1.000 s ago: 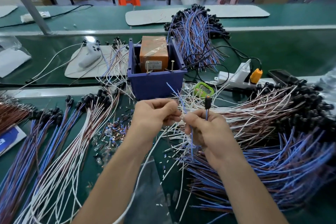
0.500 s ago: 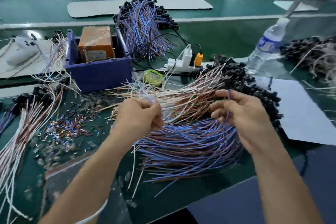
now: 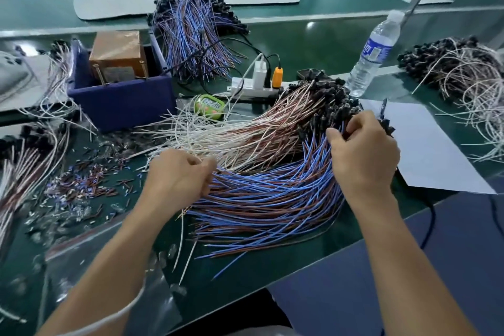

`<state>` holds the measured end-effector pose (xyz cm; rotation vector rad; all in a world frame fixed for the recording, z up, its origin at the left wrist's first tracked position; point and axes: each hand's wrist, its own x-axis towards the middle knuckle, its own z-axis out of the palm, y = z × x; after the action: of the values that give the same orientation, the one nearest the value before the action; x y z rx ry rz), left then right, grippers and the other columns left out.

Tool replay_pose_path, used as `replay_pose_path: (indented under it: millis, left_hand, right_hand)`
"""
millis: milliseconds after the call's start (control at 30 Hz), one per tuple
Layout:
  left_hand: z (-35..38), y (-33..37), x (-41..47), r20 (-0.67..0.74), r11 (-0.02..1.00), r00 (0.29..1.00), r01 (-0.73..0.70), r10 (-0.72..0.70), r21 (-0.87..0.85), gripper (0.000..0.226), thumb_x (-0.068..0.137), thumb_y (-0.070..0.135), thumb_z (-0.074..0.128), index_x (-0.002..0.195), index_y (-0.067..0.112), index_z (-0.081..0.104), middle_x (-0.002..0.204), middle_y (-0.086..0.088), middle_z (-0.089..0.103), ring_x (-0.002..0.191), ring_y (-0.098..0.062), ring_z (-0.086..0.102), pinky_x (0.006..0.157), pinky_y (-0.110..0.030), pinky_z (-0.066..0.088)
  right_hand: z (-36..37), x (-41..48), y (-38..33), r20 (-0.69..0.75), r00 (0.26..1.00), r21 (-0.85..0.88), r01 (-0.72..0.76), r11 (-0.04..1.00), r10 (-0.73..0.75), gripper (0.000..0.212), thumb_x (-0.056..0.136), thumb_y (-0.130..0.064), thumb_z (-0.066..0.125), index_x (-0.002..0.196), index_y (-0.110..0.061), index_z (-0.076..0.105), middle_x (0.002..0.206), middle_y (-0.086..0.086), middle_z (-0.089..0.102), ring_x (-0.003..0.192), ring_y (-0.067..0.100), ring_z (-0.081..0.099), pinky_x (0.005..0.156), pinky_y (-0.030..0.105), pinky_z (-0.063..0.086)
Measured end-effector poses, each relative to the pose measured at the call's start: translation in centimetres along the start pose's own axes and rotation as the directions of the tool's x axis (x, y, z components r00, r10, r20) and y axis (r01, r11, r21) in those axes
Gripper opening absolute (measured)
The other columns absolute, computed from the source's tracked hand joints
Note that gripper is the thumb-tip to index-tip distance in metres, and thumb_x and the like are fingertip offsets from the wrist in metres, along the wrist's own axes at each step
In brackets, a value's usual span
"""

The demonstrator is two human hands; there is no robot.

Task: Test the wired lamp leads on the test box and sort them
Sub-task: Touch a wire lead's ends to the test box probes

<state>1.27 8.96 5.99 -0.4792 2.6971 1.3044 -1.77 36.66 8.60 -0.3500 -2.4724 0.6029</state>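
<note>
While the left hand (image 3: 180,175) pinches thin blue leads (image 3: 272,199), the right hand (image 3: 363,150) grips them.

Both bare arms reach forward from the lower edge of the view, held apart and angled slightly inward. The left forearm (image 3: 114,267) runs up from the lower left with a straight wrist. The left hand (image 3: 180,174) lies knuckles up, curled into a loose fist, with the thumb on its right side, and grips the near ends of the leads (image 3: 267,199). The right forearm (image 3: 403,259) rises from the lower right and reaches farther forward than the left. The right hand (image 3: 362,150) shows its back to the camera, thumb out to the left, its fingers (image 3: 357,120) curled down into the far end of the same leads.
</note>
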Motion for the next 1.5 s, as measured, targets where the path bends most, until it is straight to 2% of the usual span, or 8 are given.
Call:
replay_pose_path:
  millis: [200,467,767,900,1000,1267,1433,1500]
  left_hand:
    - [-2.2,-1.7,0.3,-0.01,0.99,1.0,0.027,-0.029,-0.135,0.034,0.094,0.038,0.07,0.062,0.027,0.076,0.055,-0.005,0.071,0.041,-0.01,0.058,0.049,-0.022,0.046]
    - [-5.3,-5.3,0.2,-0.093,0.957,0.992,0.05,-0.08,-0.287,0.039,0.093,0.03,0.074,0.061,0.008,0.074,0.055,-0.008,0.07,0.044,-0.012,0.06,0.045,-0.022,0.047]
    - [-12.9,-14.3,-2.6,-0.65,0.964,0.723,0.085,-0.235,-0.254,0.024,0.083,0.016,0.078,0.083,0.04,0.076,0.075,0.023,0.074,0.073,0.004,0.07,0.079,-0.023,0.06]
    - [-15.6,-17.8,-3.6,-0.752,0.953,0.606,0.288,-0.259,-0.096,0.039,0.085,0.024,0.081,0.123,0.025,0.074,0.114,-0.001,0.077,0.103,-0.023,0.072,0.097,-0.039,0.057]
    - [-16.7,-19.4,-3.2,-0.708,0.911,0.647,0.413,-0.283,0.013,0.058,0.088,0.034,0.078,0.141,0.018,0.06,0.142,-0.009,0.061,0.128,-0.03,0.058,0.108,-0.041,0.046]
    - [-18.4,-20.8,-1.9,-0.754,0.868,0.584,0.495,-0.301,0.036,0.015,0.092,0.039,0.073,0.094,0.026,0.082,0.086,0.005,0.077,0.067,-0.017,0.057,0.087,-0.042,0.056]
    - [-18.9,-20.2,-2.2,-0.821,0.944,0.474,0.237,-0.317,-0.228,0.012,0.089,0.034,0.074,0.093,0.027,0.083,0.059,0.028,0.06,0.064,-0.002,0.065,0.063,-0.029,0.057]
    - [-19.0,-18.9,-2.5,-0.791,0.949,0.536,0.065,-0.294,-0.309,0.009,0.086,0.035,0.076,0.093,0.034,0.081,0.065,0.022,0.07,0.068,-0.007,0.072,0.065,-0.032,0.061]
  right_hand:
    - [1.2,-3.0,-3.9,0.162,0.966,0.251,0.157,0.955,-0.201,0.033,0.088,-0.024,0.079,0.071,-0.025,0.05,0.053,-0.013,0.053,0.048,0.002,0.055,0.052,0.007,0.041]
    - [7.6,-8.4,-14.7,0.564,0.691,0.547,0.097,0.831,-0.452,0.029,0.081,-0.024,0.082,0.065,-0.024,0.058,0.05,-0.01,0.056,0.044,0.001,0.051,0.047,0.011,0.035]
    - [13.4,-13.6,-24.9,0.671,0.487,0.587,0.113,0.802,-0.559,0.02,0.085,-0.024,0.073,0.105,-0.028,0.077,0.078,-0.015,0.071,0.079,0.009,0.068,0.075,0.023,0.051]
    - [15.3,-15.3,-28.3,0.698,0.407,0.595,0.128,0.793,-0.59,0.021,0.088,-0.019,0.068,0.106,-0.024,0.078,0.093,-0.01,0.076,0.085,0.006,0.069,0.075,0.014,0.054]
    - [16.3,-16.6,-30.2,0.714,0.349,0.611,0.113,0.784,-0.606,0.024,0.09,-0.015,0.066,0.11,-0.022,0.078,0.096,-0.007,0.075,0.081,0.003,0.068,0.065,0.006,0.05]
    - [18.5,-18.3,-34.4,0.746,0.291,0.593,0.119,0.796,-0.599,0.025,0.095,-0.015,0.061,0.114,-0.023,0.076,0.104,-0.004,0.075,0.069,-0.001,0.065,0.052,0.005,0.042]
    - [18.3,-17.7,-35.5,0.761,0.275,0.616,-0.023,0.787,-0.587,0.012,0.094,-0.027,0.066,0.093,-0.027,0.079,0.081,-0.01,0.076,0.055,0.003,0.063,0.054,0.016,0.052]
    - [17.5,-17.3,-35.9,0.785,0.221,0.619,-0.242,0.748,-0.578,0.015,0.096,-0.031,0.065,0.09,-0.024,0.078,0.082,-0.004,0.077,0.059,0.011,0.063,0.058,0.031,0.052]
